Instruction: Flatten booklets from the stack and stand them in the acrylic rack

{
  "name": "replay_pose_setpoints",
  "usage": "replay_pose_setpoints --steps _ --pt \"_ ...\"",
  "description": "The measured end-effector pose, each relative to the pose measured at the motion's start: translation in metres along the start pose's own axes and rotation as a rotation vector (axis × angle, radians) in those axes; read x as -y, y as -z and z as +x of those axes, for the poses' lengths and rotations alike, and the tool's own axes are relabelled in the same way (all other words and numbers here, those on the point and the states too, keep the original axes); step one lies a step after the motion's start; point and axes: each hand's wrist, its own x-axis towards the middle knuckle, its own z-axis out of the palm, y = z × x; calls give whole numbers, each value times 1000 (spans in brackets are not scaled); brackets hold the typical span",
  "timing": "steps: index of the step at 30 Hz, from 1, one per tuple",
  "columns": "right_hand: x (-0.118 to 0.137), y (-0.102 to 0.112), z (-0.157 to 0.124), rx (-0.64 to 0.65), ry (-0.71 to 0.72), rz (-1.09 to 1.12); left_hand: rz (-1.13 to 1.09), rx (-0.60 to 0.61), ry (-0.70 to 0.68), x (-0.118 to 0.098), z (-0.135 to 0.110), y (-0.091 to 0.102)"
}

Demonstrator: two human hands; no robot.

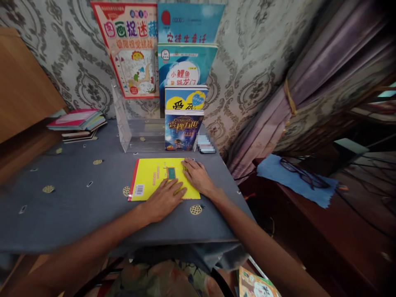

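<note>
A yellow book (pixel 147 173) with a red spine edge lies closed on the table, its barcode at the lower left corner. My left hand (pixel 165 198) rests flat across its lower middle, fingers stretched out. Near the upper right edge, my right hand (pixel 198 175) also lies on the cover with fingers extended. Just behind the book stands a clear plastic book rack (pixel 123 123). Its right side holds several upright books in tiers, with a dark blue book (pixel 182 130) at the front.
A red picture book (pixel 136 74) leans at the rack's back left. Stacked books (pixel 77 123) lie at the table's left rear. A phone (pixel 206 144) sits right of the rack. Glasses (pixel 305 173) rest on a blue cloth (pixel 272 169) on the brown cabinet. A curtain (pixel 262 119) hangs right.
</note>
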Motion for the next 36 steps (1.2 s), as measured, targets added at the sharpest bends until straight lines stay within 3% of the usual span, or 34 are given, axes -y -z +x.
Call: replay_pose_setpoints --steps 10,15,19,22,26,31,36 --pt "13 10 -32 43 15 4 316 -7 -144 -10 -4 5" --pt "15 21 -55 37 28 197 296 4 -152 -6 0 13" --pt "12 31 -72 69 60 371 215 126 -114 -1 5 31" --pt "7 33 -77 82 83 444 121 188 -64 0 5 42" --pt "4 34 -72 40 76 502 -118 163 90 3 -2 51" --pt "3 44 -59 31 61 752 -564 -53 269 13 -13 74" --pt "9 52 -51 -5 -150 1126 -926 -209 435 26 -18 104"
